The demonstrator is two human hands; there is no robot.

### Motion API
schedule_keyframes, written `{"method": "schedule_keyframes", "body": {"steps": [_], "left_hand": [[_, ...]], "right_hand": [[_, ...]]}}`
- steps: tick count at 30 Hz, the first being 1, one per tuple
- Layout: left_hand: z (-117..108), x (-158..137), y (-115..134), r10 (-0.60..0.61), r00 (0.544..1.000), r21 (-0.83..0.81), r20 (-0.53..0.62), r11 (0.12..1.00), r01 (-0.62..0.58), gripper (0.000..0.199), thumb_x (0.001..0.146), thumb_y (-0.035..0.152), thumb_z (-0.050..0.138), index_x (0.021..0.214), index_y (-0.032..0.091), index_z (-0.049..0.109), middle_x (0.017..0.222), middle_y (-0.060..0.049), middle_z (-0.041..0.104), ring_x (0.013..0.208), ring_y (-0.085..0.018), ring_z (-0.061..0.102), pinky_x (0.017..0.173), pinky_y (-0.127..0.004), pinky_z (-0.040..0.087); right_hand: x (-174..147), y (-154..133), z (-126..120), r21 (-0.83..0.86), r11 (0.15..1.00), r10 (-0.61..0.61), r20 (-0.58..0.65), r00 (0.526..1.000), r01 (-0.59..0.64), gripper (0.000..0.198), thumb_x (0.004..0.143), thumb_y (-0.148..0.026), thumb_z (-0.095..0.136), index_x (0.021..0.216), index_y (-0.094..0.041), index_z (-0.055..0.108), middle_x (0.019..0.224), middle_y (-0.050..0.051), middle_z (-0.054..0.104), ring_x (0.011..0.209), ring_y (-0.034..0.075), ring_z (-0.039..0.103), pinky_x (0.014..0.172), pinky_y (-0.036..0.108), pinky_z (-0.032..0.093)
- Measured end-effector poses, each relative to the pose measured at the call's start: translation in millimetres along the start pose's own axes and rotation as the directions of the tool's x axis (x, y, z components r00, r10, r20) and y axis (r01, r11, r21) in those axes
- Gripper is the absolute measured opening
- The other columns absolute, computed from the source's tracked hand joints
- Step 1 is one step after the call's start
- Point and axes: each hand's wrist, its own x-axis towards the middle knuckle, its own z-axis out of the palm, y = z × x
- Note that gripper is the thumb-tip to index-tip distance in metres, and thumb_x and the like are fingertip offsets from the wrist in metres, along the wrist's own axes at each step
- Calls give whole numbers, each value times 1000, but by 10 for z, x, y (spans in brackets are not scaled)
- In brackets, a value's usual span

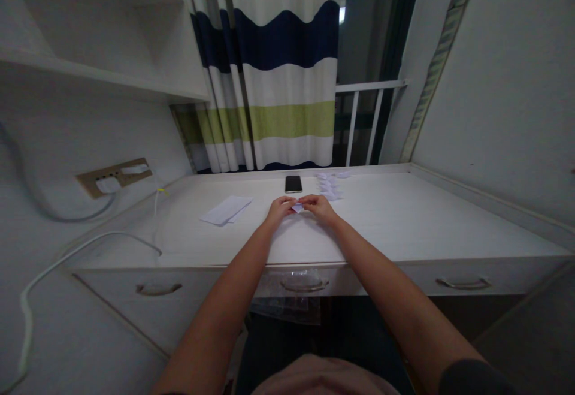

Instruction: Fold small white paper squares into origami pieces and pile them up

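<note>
Just this side of the phone (pixel 293 184), the paper (pixel 297 208) sits between left hand (pixel 280 209) and right hand (pixel 318 208), both pinching it; folded pieces (pixel 329 187) lie right of the phone, sheets (pixel 227 209) nearer left.

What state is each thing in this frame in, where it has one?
Left hand: fingers closed on the small paper.
Right hand: fingers closed on the small paper.
Small paper: held between both hands.
Phone: lying flat, screen dark.
Paper sheets: lying overlapped.
Paper pieces: grouped, apparently folded.
Curtain: drawn across part of the window.
Drawers: look shut.
Plug: in the outlet.
</note>
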Motion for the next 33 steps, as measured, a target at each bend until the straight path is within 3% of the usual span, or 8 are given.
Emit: {"method": "schedule_keyframes", "body": {"steps": [8, 13, 18, 22, 27, 33], "left_hand": [[-1, -19, -34, 83, 997, 89, -4, 993, -82, 32, 56, 11, 70, 85, 15, 56, 102, -5, 57, 75, -11, 59, 70, -28, 50], [-8, -27, -34, 129, 991, 243, 16, 961, -129, 44, 52, 6, 69, 92, 17, 55, 107, -5, 55, 80, -12, 57, 77, -29, 46], [6, -42, -17, 143, 985, 250, 93, 954, -162, 50, 49, 2, 69, 94, 19, 56, 108, -7, 56, 96, -17, 54, 84, -31, 42], [16, -64, -3, 136, 981, 248, 138, 954, -167, 55, 47, 1, 69, 97, 18, 56, 110, -7, 56, 105, -19, 51, 88, -31, 40], [7, -45, -23, 100, 988, 238, 117, 963, -125, 57, 49, 3, 70, 101, 19, 55, 111, -8, 56, 91, -16, 56, 81, -31, 44], [11, 5, -59, -17, 982, 191, 188, 981, -20, 35, 55, 24, 76, 85, 12, 62, 77, -5, 65, 68, -13, 59, 67, -28, 47]], "right_hand": [[3, 1, 17, -24, 1000, 16, -4, 1000, -16, 13, 59, -23, 64, 70, -17, 69, 72, 5, 68, 64, 15, 59, 66, 31, 49], [-13, -28, 18, -47, 999, -14, 8, 1000, 14, 18, 59, -31, 66, 70, -17, 65, 66, 2, 64, 57, 12, 54, 58, 27, 47], [-14, -24, 30, -20, 1000, -1, -12, 1000, 1, 30, 54, -38, 70, 74, -17, 63, 62, -1, 59, 52, 10, 50, 52, 24, 42], [-42, -51, 35, -88, 995, 53, 61, 997, -47, 34, 58, -44, 67, 71, -13, 66, 54, -1, 57, 49, 9, 47, 48, 23, 37], [-56, -102, 37, -79, 997, 30, 66, 997, -25, 35, 58, -48, 66, 66, -13, 67, 54, 0, 58, 49, 9, 46, 49, 23, 36], [-39, -134, 35, 2, 1000, 17, 41, 999, -17, 35, 56, -48, 68, 66, -14, 66, 55, 1, 60, 51, 11, 50, 51, 25, 40]]}}
